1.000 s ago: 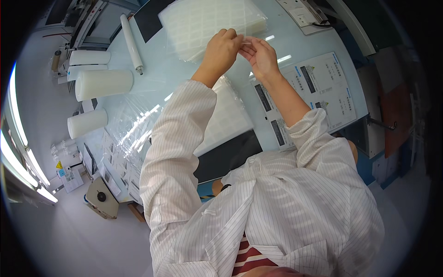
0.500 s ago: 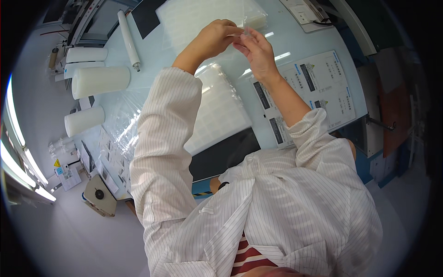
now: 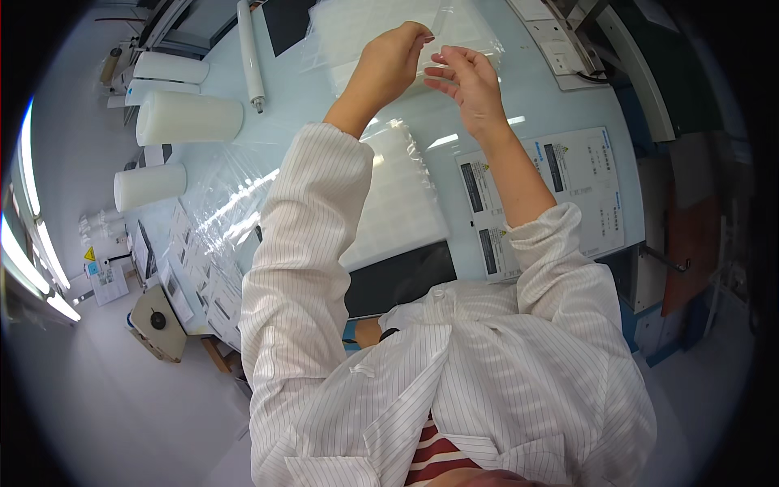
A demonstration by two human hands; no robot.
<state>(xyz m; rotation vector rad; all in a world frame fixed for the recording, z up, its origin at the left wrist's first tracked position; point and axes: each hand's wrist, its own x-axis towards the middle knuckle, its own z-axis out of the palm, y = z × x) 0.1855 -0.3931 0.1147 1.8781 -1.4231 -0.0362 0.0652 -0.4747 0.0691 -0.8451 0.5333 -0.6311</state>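
My left hand point(image 3: 388, 66) is raised over the far part of the table, its thumb and fingertips pinched together; what they hold, if anything, is too thin to make out. Just right of it, my right hand point(image 3: 475, 91) has its fingers apart and curved, with nothing visible in them. Beneath and beyond both hands lies a stack of translucent sheets point(image 3: 349, 32) in clear plastic film. Nearer to me, partly behind my left sleeve, is another stack of translucent gridded sheets point(image 3: 398, 203).
A black mat point(image 3: 406, 276) lies at the near edge. Printed label sheets point(image 3: 580, 178) are on the right. Several white rolls point(image 3: 191, 118), a white roller point(image 3: 250, 57) and crumpled clear film point(image 3: 231, 191) occupy the left. A power socket panel point(image 3: 560, 57) stands at the far right.
My hands have drawn apart; earlier their fingertips met around a small clear piece. My right fingers have spread. The whole view has shifted slightly.
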